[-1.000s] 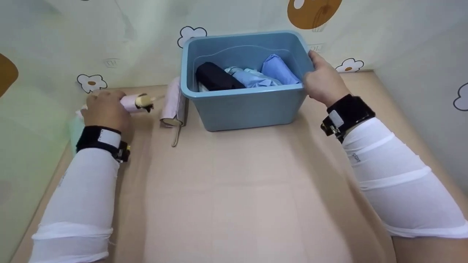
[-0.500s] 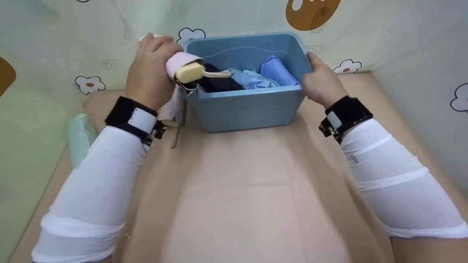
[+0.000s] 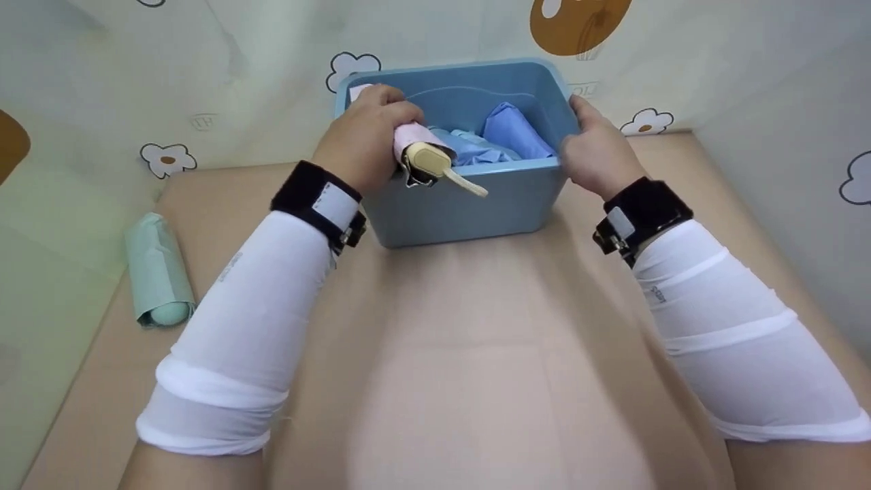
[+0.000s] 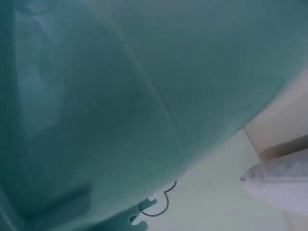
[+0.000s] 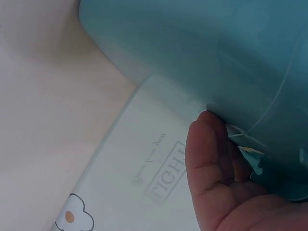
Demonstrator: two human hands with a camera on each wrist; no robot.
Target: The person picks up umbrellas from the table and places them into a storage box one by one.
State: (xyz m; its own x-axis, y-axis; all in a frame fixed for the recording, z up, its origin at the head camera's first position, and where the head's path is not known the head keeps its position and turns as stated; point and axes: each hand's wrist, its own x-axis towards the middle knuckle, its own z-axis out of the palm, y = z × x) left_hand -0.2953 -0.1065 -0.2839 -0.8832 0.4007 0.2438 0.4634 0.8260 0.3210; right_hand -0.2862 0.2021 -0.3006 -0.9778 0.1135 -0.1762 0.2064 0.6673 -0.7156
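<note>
Over the left part of the blue plastic bin (image 3: pixel 463 211), my left hand (image 3: pixel 364 139) grips a folded pink umbrella (image 3: pixel 412 136). Its cream handle and strap point toward me above the front rim. My right hand (image 3: pixel 602 146) holds the bin by its right rim. In the right wrist view, that hand's fingers (image 5: pixel 204 149) lie along the outside wall. A folded blue umbrella (image 3: pixel 515 133) and a light blue folded bundle (image 3: pixel 476 146) lie inside. The left wrist view shows the bin wall (image 4: pixel 120 96) close up, with a second pink folded umbrella (image 4: pixel 281 183) beside it.
A mint green folded umbrella (image 3: pixel 158 272) lies near the left edge of the beige table (image 3: pixel 449 381). Behind the bin rises a pale wall covering (image 3: pixel 258 75) printed with flowers. A similar wall stands at the right.
My left hand has carried the pink umbrella from the left of the table, up and right, over the bin. This uncovers the mint umbrella. My right hand stays on the rim.
</note>
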